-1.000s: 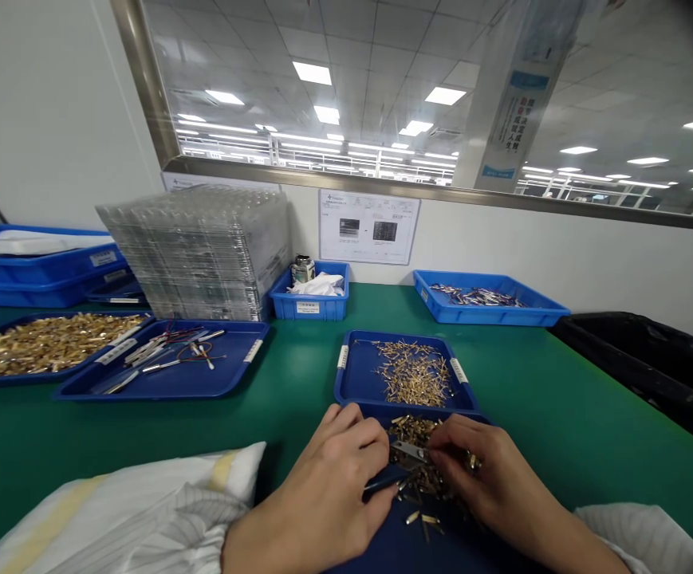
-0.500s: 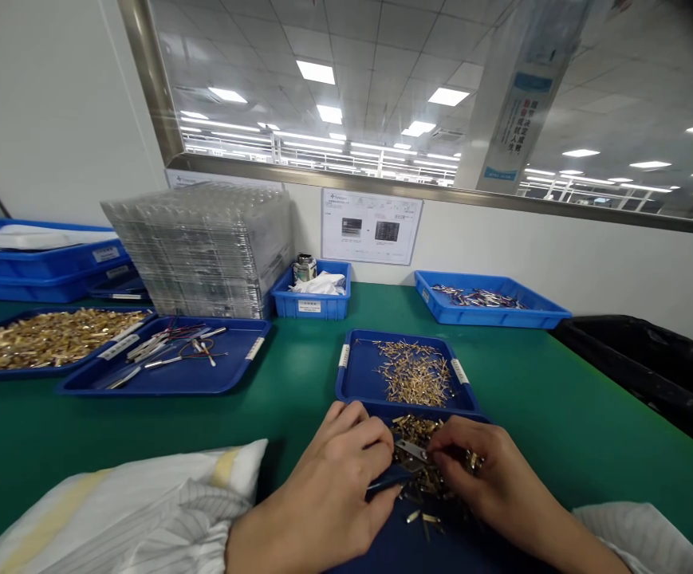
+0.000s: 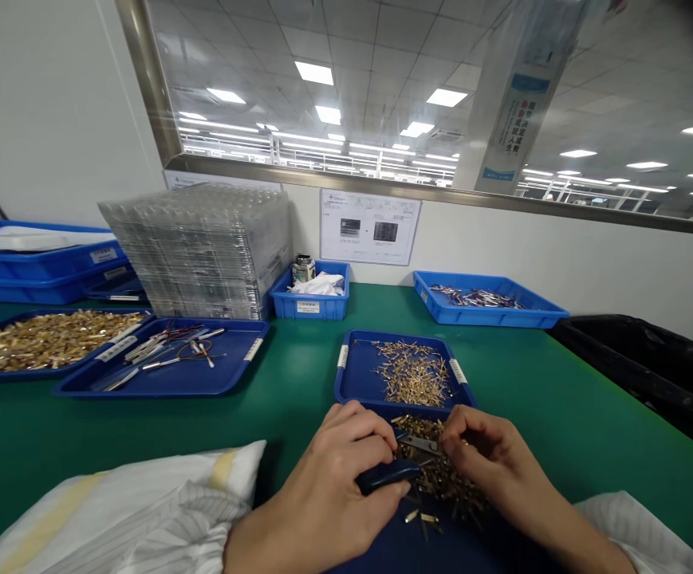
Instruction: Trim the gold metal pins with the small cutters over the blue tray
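My left hand (image 3: 340, 470) is wrapped around small pliers with dark blue handles (image 3: 387, 476). Their flat metal jaws (image 3: 421, 443) point right, over a heap of small brass-coloured pins (image 3: 450, 482) in the near blue tray. My right hand (image 3: 495, 458) is closed in a pinch just right of the jaw tips; whatever its fingertips hold is too small to make out. A few loose pins (image 3: 423, 518) lie on the tray floor below the heap. Directly behind is another blue tray (image 3: 361, 371) with thin gold-coloured pins (image 3: 418, 375).
To the left are a tray of brass pieces (image 3: 53, 339), a tray of wired parts (image 3: 172, 383) and stacked clear plastic trays (image 3: 196, 255). Small blue bin (image 3: 310, 307) and wire bin (image 3: 495, 315) stand at the back. A black-lined container (image 3: 639, 375) is at right.
My right hand has moved slightly right, away from the jaws. The pliers have shifted a little in my left hand, and more of the blue handle shows.
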Tool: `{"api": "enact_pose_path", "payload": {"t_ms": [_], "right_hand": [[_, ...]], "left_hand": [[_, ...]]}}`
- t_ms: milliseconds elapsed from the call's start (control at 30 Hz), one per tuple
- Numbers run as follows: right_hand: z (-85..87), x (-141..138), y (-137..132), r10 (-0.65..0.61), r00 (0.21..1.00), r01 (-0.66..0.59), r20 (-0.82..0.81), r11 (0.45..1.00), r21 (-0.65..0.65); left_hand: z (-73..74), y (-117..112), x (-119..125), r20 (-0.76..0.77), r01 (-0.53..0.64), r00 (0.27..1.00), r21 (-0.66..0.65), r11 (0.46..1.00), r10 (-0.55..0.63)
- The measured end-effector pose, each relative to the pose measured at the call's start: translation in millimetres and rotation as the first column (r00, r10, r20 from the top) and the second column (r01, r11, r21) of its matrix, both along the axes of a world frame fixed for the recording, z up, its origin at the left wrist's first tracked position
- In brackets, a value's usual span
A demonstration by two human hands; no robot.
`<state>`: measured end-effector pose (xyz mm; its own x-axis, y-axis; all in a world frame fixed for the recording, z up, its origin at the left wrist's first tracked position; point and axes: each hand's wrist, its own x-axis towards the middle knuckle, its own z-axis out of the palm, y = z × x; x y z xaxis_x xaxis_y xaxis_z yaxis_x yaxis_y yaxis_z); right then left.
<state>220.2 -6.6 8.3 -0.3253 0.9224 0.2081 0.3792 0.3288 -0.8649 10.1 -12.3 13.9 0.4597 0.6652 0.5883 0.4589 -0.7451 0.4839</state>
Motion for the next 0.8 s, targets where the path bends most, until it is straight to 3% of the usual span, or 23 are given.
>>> {"api": "enact_pose_path", "payload": {"t_ms": [167, 367, 467, 600, 667, 767, 800], "right_hand": [[3.6, -2.5, -3.8, 0.035, 0.959, -0.088, 0.282, 0.980, 0.179], [-3.8, -3.7, -0.7, -0.007, 0.883, -0.196, 0.469, 0.902, 0.384], [-4.1, -3.9, -1.1, -0.012, 0.881, -0.194, 0.474, 0.903, 0.383], [-1.6, -0.4, -1.5, 0.057, 0.902, -0.189, 0.427, 0.943, 0.272], [-2.8, 3.1, 2.3, 0.015, 0.933, -0.124, 0.360, 0.952, 0.280], [-7.0, 8.4, 11.5, -0.220, 0.953, 0.128, 0.210, 0.916, 0.380], [-8.2, 9.5, 14.1, -0.249, 0.947, 0.155, 0.201, 0.907, 0.391]], "left_hand": [[0.0, -0.5, -3.5, -0.176, 0.023, 0.984, -0.029, 0.999, -0.028], [-4.6, -3.4, -5.4, -0.282, 0.028, 0.960, 0.109, 0.994, 0.003], [-5.7, -3.3, -5.1, -0.289, 0.018, 0.957, 0.132, 0.991, 0.021], [-3.6, -3.3, -4.4, -0.273, 0.014, 0.962, 0.055, 0.998, 0.002], [-3.0, -2.7, -4.5, -0.269, -0.012, 0.963, 0.009, 1.000, 0.014], [-3.6, -0.1, -5.0, -0.249, -0.089, 0.965, -0.016, 0.996, 0.082], [-3.9, 1.1, -5.1, -0.238, -0.114, 0.965, -0.013, 0.993, 0.107]]}}
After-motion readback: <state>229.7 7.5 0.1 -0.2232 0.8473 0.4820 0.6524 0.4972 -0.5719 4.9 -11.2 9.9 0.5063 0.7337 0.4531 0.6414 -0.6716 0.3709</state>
